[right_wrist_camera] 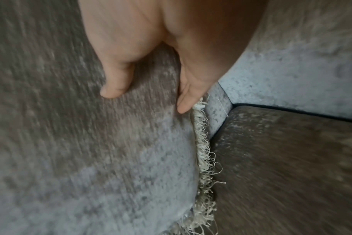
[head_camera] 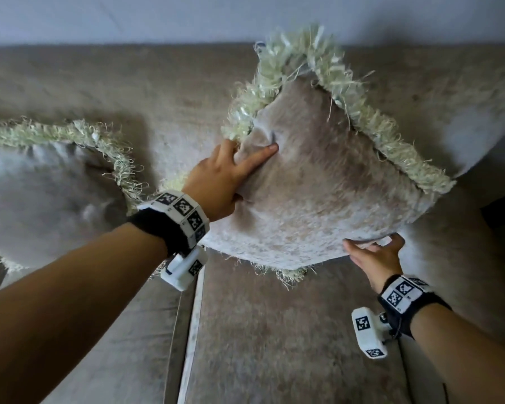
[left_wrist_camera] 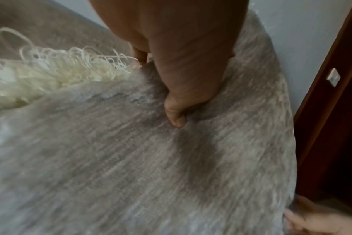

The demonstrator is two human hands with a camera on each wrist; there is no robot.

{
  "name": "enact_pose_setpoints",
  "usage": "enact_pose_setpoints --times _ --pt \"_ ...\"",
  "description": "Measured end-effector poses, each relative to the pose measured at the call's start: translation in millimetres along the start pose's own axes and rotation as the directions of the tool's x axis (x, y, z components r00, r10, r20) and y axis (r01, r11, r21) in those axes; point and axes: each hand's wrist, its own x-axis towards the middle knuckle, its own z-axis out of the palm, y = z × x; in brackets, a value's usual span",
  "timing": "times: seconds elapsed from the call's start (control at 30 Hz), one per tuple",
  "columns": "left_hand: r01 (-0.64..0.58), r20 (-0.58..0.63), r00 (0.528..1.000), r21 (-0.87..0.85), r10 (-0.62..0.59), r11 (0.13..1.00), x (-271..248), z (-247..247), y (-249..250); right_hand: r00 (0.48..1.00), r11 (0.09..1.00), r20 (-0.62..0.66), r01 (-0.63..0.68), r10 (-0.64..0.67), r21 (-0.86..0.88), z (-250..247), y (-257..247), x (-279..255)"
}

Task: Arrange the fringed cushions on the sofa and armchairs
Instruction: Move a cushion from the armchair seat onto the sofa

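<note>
I hold a grey-beige velvet cushion (head_camera: 318, 185) with a pale cream fringe (head_camera: 370, 126) tilted above the sofa seat (head_camera: 274, 339). My left hand (head_camera: 245, 153) grips its left edge just below the fringe. In the left wrist view the thumb (left_wrist_camera: 175, 117) presses into the cushion (left_wrist_camera: 131, 159) while the fingers wrap behind. My right hand (head_camera: 373, 246) pinches the lower right edge. There the thumb (right_wrist_camera: 110, 90) lies on the cushion (right_wrist_camera: 90, 159) and the fingers sit beside the fringe (right_wrist_camera: 203, 159). A second fringed cushion (head_camera: 41, 188) leans against the sofa back (head_camera: 158, 83) at the left.
A pale grey rounded shape (head_camera: 478, 126) sits behind the held cushion at the right; I cannot tell what it is. The sofa's corner and piped seat (right_wrist_camera: 281, 159) show in the right wrist view. A brown door frame (left_wrist_camera: 332, 111) stands to the right.
</note>
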Motion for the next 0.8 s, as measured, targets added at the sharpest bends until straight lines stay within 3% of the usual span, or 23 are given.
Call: enact_pose_setpoints --times 0.1,0.17,0.23,0.3,0.4,0.47,0.57,0.67,0.8 --pt "0.062 -0.037 0.997 0.006 -0.062 0.998 8.6 11.3 -1.1 0.992 0.998 0.115 -0.054 0.056 -0.027 3.9 7.9 6.9" --pt "0.064 -0.069 0.996 0.005 -0.064 0.998 9.0 14.3 -3.3 0.99 0.997 0.12 -0.075 0.078 -0.032 6.0 5.7 -0.6" --pt "0.054 -0.153 0.987 -0.016 -0.056 0.998 1.4 17.5 -9.2 0.999 0.996 0.007 0.039 -0.038 -0.084 3.9 -6.1 -18.5" --pt "0.062 -0.267 0.961 -0.046 -0.072 0.997 -15.7 24.6 -17.3 0.975 0.98 -0.141 0.156 -0.173 -0.127 -3.7 -17.1 -31.8" --pt "0.112 -0.441 0.887 -0.087 -0.139 0.99 -52.8 40.2 -24.7 0.869 0.887 -0.228 0.378 -0.439 -0.266 -22.1 -45.4 -51.4" --pt "0.118 -0.472 0.868 -0.109 -0.156 0.987 -75.7 51.7 -26.3 0.792 0.768 -0.15 0.498 -0.592 -0.403 -35.6 -69.4 -61.3" --pt "0.172 -0.307 0.929 -0.13 -0.205 0.976 -97.2 66.5 -28.9 0.708 0.569 0.072 0.62 -0.703 -0.54 -44.4 -106.5 -66.9" --pt "0.261 -0.095 0.957 -0.124 -0.274 0.957 -98.6 78.0 -36.1 0.709 0.347 0.31 0.618 -0.634 -0.706 -42.5 -127.2 -57.6" --pt "0.286 0.022 0.957 -0.209 -0.288 0.935 -77.3 90.8 -45.2 0.74 0.325 0.34 0.593 -0.581 -0.737 -33.1 -121.4 -33.7"
